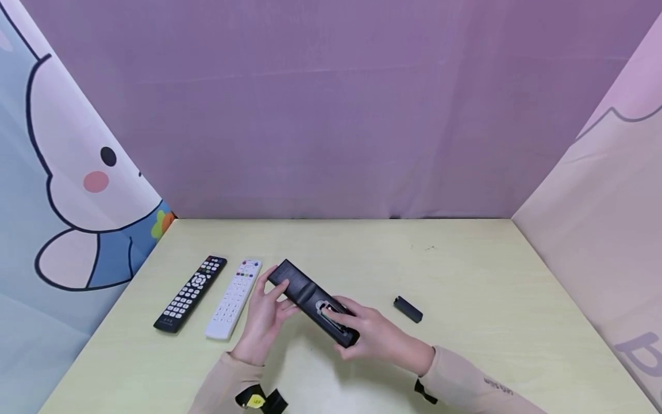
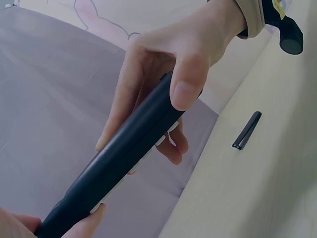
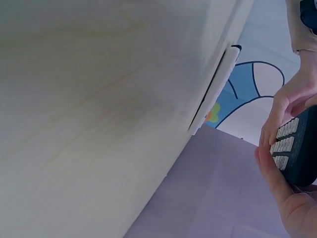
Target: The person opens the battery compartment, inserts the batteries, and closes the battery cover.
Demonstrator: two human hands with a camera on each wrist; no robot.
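Note:
A black remote control [image 1: 305, 293] is held above the table with its back up and its white buttons underneath. My left hand [image 1: 266, 316] grips its far left end, thumb on the back. At the other end my right hand [image 1: 374, 330] holds it, one digit pressed into the open battery compartment [image 1: 338, 328], which that digit partly covers. In the left wrist view the right hand [image 2: 171, 54] shows around the remote's edge. Rows of buttons and the left hand [image 3: 287, 106] appear in the right wrist view. A black battery cover [image 1: 408, 309] lies right of the hands.
Left of the hands, a black remote control [image 1: 190, 294] and a white remote control [image 1: 234, 300] lie buttons up on the pale table [image 1: 465, 264]. A purple cloth [image 1: 331, 115] stands behind the table, with printed cloths at both sides.

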